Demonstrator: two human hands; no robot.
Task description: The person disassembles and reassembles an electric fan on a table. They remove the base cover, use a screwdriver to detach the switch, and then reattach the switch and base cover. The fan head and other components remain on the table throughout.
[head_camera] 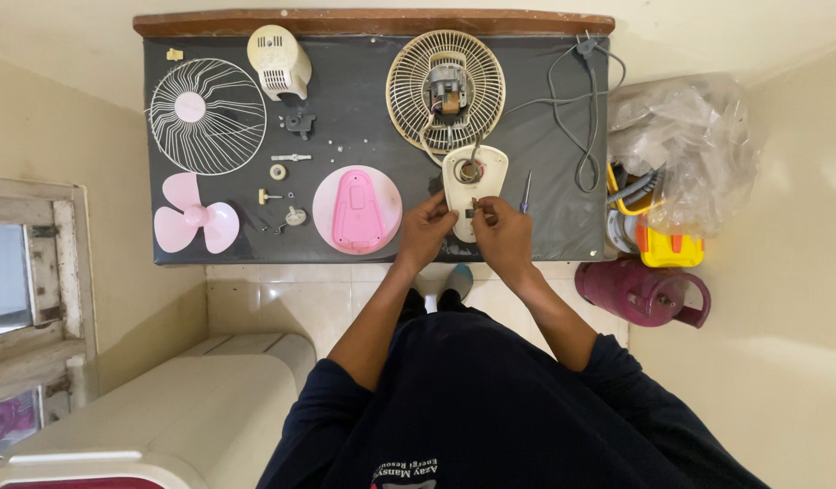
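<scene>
both hands, left hand (pixel 425 228) and right hand (pixel 501 233), pinch 1 small dark part, too tiny to identify, over the cream housing (pixel 473 177).

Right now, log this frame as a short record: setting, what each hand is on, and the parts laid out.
setting: dark table against a wall, seen from above
left hand: on the left edge of the cream fan base cover
right hand: at the cover's lower part, pinching a small piece, too small to tell
beside hands: screwdriver
parts left: pink fan blade, white wire grille, pink round base
parts behind: rear grille with motor, grey cord
</scene>
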